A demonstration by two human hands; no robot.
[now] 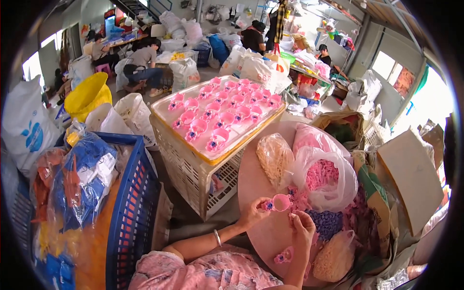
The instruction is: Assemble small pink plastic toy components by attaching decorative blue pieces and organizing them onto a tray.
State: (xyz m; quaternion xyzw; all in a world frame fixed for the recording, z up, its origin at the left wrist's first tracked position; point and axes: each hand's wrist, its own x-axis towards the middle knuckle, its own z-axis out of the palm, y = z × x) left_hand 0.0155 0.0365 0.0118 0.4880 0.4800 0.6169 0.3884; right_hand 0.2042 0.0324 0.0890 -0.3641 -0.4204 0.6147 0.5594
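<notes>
My left hand (251, 213) grips a small pink plastic cup-shaped toy piece (281, 202) by its side, where a blue-purple flower-like part sits. Close by on its right, my right hand (304, 226) has thumb and fingers pinched together just below the cup; what they hold is too small to make out. Both hands are over a round pinkish table (251, 186). A similar pink piece (284, 254) lies near the table's front edge. Beyond the right hand are a pile of purple pieces (325, 223) and an open plastic bag of pink pieces (321, 174).
Bags of beige pieces (274, 157) lie on the table. Ahead, a tray (208, 158) with rows of pink cups tops a white crate (181, 166). A blue basket (137, 212) of bagged parts stands left, cardboard (411, 179) right. Several people work farther back.
</notes>
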